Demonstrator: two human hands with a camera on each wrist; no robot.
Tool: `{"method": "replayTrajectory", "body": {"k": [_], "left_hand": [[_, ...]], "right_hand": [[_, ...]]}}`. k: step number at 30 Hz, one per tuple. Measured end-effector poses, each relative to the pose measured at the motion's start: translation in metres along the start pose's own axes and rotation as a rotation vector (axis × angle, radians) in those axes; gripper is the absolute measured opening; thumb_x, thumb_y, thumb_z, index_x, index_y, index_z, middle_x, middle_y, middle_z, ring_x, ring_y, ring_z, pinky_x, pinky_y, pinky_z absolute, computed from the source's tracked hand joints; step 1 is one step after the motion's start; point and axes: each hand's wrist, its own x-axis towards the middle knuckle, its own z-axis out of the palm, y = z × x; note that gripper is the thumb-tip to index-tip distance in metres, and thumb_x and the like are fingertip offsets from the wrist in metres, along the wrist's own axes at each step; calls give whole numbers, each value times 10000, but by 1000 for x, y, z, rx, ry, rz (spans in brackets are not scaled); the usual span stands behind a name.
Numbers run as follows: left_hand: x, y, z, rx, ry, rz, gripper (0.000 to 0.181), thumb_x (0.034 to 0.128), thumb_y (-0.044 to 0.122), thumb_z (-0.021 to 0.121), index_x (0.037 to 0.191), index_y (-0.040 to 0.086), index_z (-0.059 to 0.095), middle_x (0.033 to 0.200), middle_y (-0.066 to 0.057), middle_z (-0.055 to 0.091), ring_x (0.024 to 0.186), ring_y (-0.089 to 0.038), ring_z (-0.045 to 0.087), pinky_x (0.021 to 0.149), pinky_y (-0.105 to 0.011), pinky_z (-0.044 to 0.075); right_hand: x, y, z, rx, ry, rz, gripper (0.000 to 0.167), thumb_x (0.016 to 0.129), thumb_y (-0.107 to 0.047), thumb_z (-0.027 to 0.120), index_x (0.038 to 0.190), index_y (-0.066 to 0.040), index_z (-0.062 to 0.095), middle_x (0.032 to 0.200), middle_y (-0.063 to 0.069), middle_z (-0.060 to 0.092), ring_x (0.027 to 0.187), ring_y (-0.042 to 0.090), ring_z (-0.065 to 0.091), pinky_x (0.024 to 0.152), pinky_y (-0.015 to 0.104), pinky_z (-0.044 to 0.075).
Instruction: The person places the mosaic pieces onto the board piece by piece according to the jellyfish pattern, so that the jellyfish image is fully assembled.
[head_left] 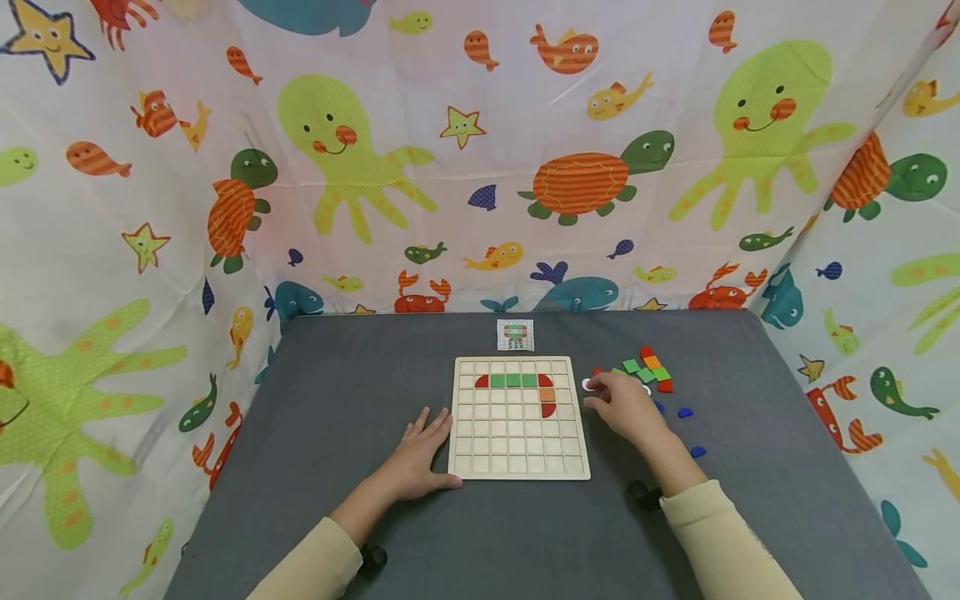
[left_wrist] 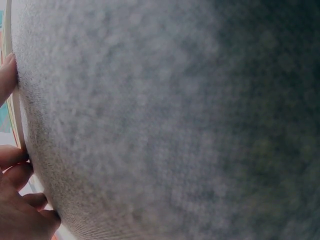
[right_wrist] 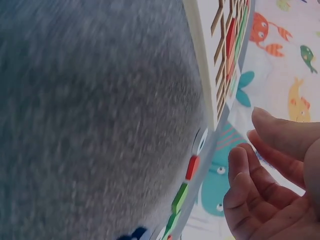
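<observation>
We observe a white fabric backdrop printed with coloured sea creatures [head_left: 450, 92] standing behind and beside the dark grey, cloth-like bench [head_left: 360, 367]. On the bench lies a pale square gridded wooden board [head_left: 506, 450]. The person's left hand [head_left: 420, 462] rests at the board's left edge, fingers spread, thumb by the near corner; its grip is wide and holds nothing. We find the right hand [head_left: 624, 404] over loose pieces just right of the board, fingers loosely bent; its grip is narrow, with nothing visible between thumb and fingers.

A small white card with a coloured picture [head_left: 515, 336] lies just beyond the board. Within the grid, near its far edge, we note three green square pieces [head_left: 513, 380] in a row between two red round-edged pieces [head_left: 482, 381]. Below the right one sit an orange square piece [head_left: 547, 394] and another red one.

Beside the right fingertips lies a white round piece [head_left: 587, 384]; farther right we record blue half-round pieces [head_left: 698, 452].
</observation>
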Motion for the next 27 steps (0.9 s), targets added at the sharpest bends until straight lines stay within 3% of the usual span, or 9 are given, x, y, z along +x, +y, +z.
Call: {"method": "replayTrajectory", "body": {"k": [7, 14, 21, 27], "left_hand": [[1, -1, 5, -4, 8, -5, 1102, 795, 540, 816, 1622, 121, 220, 1697, -37, 162, 1573, -353, 5, 1235, -610, 119], [0, -3, 8, -4, 17, -1, 1096, 801, 534, 813, 1623, 125, 215, 1698, -35, 156, 1574, -346, -1, 1238, -604, 113], [0, -3, 8, 4, 17, 1, 1097, 801, 536, 811, 1623, 120, 215, 1698, -37, 156, 1573, -354, 5, 1234, -609, 122], [0, -2, 7, -7, 22, 4, 1090, 802, 517, 818, 1621, 115, 222, 1697, -43, 163, 1571, -363, 8, 1234, -612, 121]], "right_hand": [[-4, 21, -9, -1, 74, 14, 258, 891, -164, 782, 1102, -24, 734, 1001, 132, 713, 862, 270, 659, 760, 467, 570], [-3, 45, -24, -15, 150, 60, 320, 917, -185, 749, 1193, -29, 718, 1094, 172, 724, 921, 321, 694, 763, 518, 561], [1, 70, -39, -36, 157, 122, 361, 944, -212, 714, 1244, -16, 673, 1159, 221, 660, 978, 376, 654, 739, 524, 539], [6, 90, -42, -52, 188, 159, 404, 936, -188, 687, 1281, 15, 631, 1230, 269, 577, 1039, 434, 603, 795, 585, 511]]}}
